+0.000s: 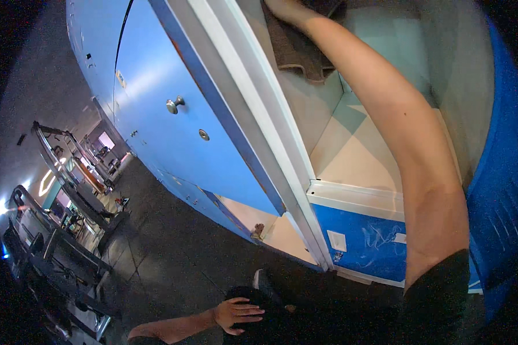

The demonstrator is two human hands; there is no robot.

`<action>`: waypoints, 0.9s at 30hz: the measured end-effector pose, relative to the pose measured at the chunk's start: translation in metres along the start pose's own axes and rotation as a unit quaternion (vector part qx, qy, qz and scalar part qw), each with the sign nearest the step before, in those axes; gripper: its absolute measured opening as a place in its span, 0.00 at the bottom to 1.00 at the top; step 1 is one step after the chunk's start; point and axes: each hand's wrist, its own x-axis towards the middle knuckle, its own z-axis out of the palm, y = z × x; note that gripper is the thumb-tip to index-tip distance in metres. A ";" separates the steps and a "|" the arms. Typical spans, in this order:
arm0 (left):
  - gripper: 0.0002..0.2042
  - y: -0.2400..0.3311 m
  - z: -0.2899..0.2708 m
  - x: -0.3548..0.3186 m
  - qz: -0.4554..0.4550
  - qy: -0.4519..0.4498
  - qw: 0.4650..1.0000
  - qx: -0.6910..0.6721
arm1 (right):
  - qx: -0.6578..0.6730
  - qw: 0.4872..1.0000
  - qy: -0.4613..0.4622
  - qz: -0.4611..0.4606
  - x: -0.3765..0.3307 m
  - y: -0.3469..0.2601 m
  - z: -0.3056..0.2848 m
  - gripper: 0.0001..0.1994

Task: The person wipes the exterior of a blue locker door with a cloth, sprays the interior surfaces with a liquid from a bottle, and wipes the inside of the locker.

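My right arm reaches up into an open locker compartment point(351, 152) with pale inner walls. At the top edge of the picture, my right hand point(285, 10) is against a dark brown towel point(305, 54) that hangs along the inner left wall. Its fingers are cut off by the picture's edge, so their grip does not show. Low in the view, my left hand point(239, 315) lies flat with fingers spread on dark clothing over my leg, holding nothing.
A blue locker door point(195, 121) with a round metal knob point(175, 104) is left of the compartment. Below it, a lower compartment point(285, 236) stands open, a small brown item point(258, 230) at its edge. Another blue door point(503, 190) swings out right. Gym machines point(57, 230) stand far left.
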 end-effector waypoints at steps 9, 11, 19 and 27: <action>0.32 -0.003 0.004 -0.001 0.020 0.024 0.999 -0.009 | -0.089 0.989 -0.079 -0.086 -0.011 -0.030 -0.015 0.40; 0.32 -0.004 0.007 -0.001 0.016 0.022 1.000 -0.009 | -0.037 0.990 -0.106 -0.085 0.002 -0.026 -0.002 0.42; 0.32 -0.009 -0.005 0.004 0.042 0.026 0.999 -0.004 | -0.029 0.984 -0.110 -0.136 0.006 -0.008 -0.012 0.42; 0.31 -0.015 0.009 0.000 0.025 0.000 0.999 -0.027 | -0.031 0.989 0.006 -0.146 0.048 0.023 -0.004 0.41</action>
